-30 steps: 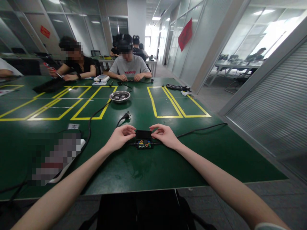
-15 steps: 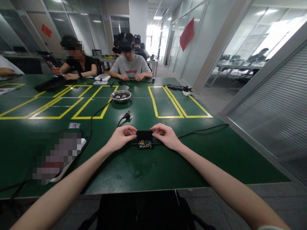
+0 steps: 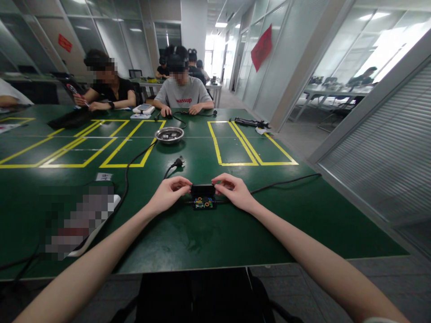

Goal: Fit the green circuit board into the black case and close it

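Observation:
A small open electronic box [image 3: 203, 203] with orange and blue parts lies on the green table [image 3: 208, 237] in front of me. A black cover [image 3: 202, 190] is held just above its far side. My left hand [image 3: 170, 193] pinches the cover's left end. At the cover's right end, my right hand [image 3: 235, 190] has its fingers curled and closed on it. Thin black wires run out of both sides of the box.
A black plug [image 3: 177, 163] and cable lie just beyond the box, and a metal bowl [image 3: 169, 134] stands farther back. Yellow tape rectangles [image 3: 235, 143] mark the table. A white device [image 3: 90, 224] lies at the left. Two people sit at the far edge.
The cover has moved a little nearer the open box, my hands with it. The far person's hand has shifted left on the table.

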The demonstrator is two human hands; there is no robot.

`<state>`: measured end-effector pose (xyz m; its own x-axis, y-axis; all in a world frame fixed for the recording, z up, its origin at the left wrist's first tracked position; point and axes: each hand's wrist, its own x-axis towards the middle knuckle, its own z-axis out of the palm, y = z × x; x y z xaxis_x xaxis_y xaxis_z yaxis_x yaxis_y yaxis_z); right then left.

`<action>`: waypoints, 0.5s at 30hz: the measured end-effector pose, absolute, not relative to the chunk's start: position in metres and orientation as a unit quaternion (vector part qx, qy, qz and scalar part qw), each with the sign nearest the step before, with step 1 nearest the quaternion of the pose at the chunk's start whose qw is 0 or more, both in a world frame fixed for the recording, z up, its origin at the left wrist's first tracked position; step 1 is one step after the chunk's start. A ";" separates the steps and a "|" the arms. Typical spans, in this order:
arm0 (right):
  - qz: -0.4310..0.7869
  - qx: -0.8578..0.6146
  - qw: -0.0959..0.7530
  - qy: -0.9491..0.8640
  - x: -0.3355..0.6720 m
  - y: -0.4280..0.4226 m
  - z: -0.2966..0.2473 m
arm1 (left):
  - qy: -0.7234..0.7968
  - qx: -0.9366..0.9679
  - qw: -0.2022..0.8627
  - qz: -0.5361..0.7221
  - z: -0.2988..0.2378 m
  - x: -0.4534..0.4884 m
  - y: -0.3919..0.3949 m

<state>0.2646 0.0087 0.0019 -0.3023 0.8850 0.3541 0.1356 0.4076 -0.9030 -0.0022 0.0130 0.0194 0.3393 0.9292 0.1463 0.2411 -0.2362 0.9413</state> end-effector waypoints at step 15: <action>0.386 -0.301 0.377 -0.786 0.267 -0.001 0.004 | 0.399 0.772 0.381 0.316 0.022 0.002 0.001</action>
